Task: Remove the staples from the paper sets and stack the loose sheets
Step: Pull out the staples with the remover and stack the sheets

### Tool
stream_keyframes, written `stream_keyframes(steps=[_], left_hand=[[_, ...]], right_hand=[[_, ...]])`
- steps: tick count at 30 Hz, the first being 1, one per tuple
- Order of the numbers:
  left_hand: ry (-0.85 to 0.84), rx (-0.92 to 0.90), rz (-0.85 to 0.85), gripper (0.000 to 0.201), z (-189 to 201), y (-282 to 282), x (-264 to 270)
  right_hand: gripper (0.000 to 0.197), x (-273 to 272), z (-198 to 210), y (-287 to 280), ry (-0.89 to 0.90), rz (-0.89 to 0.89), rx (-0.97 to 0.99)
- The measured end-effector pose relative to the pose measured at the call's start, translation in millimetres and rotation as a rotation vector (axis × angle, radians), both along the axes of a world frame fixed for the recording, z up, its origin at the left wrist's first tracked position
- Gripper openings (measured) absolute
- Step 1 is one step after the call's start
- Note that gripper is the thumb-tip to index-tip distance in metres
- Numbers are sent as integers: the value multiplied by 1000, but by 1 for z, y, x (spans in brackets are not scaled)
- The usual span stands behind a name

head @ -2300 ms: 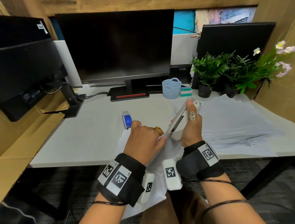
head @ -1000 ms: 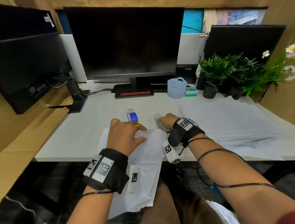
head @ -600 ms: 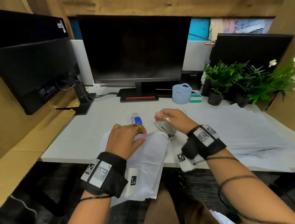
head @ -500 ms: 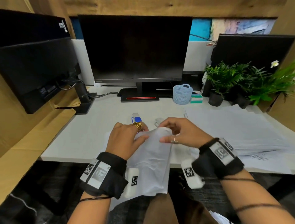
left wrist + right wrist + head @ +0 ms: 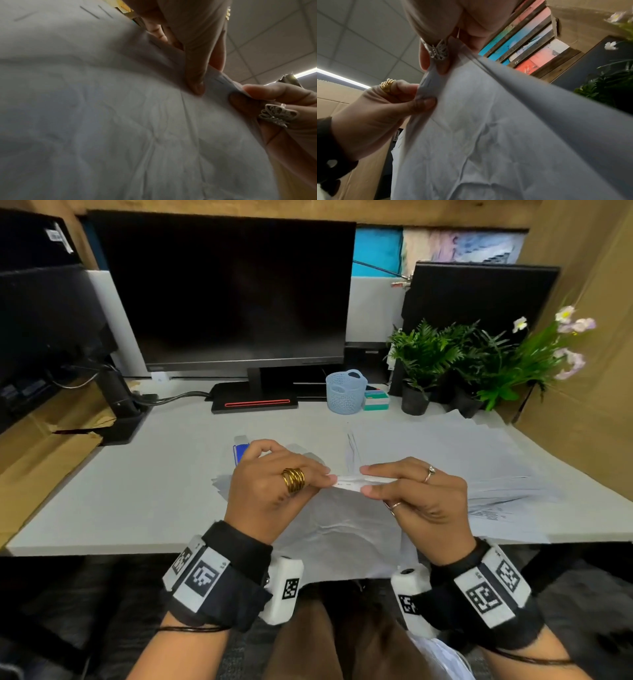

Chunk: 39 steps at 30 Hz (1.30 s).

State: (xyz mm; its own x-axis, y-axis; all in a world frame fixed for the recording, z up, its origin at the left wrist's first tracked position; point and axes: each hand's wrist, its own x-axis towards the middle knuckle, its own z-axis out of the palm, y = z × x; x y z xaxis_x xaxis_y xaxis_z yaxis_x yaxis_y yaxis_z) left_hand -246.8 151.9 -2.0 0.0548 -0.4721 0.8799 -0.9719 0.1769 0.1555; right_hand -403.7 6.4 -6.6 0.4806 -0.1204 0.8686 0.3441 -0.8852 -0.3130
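- Left hand (image 5: 270,491), gold coil ring on one finger: grip closed in a pinch, thumb under and fingers over, on the top edge of the crumpled white stapled paper set (image 5: 342,529). Half a second ago it lay flatter on the sheets; it has since risen with the edge.
- Right hand (image 5: 414,494), silver rings: grip also pinching that same top edge, just beside the left hand's pinch. It held the stapler 2.3 s ago and no longer holds it.
- Paper set: top edge lifted off the pale grey desk (image 5: 154,491) between the two hands, the rest draping down over the desk's near edge toward the lap. The left wrist view shows a thin dark staple line (image 5: 219,81) in the strip of paper between the two pinches.
- Blue and white staple remover (image 5: 239,450): on the desk just beyond the left hand, partly hidden by it; position unchanged.
- Spread stack of loose white sheets (image 5: 462,467): on the desk to the right, beyond the right hand.
- Pale blue woven plastic basket (image 5: 346,392) and potted green ferns (image 5: 428,361): far side of the desk, well apart from the hands.
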Motion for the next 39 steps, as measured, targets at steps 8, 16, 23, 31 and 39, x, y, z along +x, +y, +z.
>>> stream_keyframes(steps=[8,16,23,31,39], left_hand=[[-129,-78,5,16,1,-17,-17],[-74,82,-35,12,-14,-55,-45],[144,491,-124,28,-48,-122,-118],[-38,796,64,61,-84,-169,-114],[-141,1044,142,81,-107,-195,-116]], right_hand=[[24,-19,-7,-12,-80,-29,-48],[40,-54,-7,-28,320,-271,225],[24,-116,-29,-66,1096,-588,14],[26,-181,-104,-114,1178,-810,418],[38,-195,-187,-136,1362,-796,688]])
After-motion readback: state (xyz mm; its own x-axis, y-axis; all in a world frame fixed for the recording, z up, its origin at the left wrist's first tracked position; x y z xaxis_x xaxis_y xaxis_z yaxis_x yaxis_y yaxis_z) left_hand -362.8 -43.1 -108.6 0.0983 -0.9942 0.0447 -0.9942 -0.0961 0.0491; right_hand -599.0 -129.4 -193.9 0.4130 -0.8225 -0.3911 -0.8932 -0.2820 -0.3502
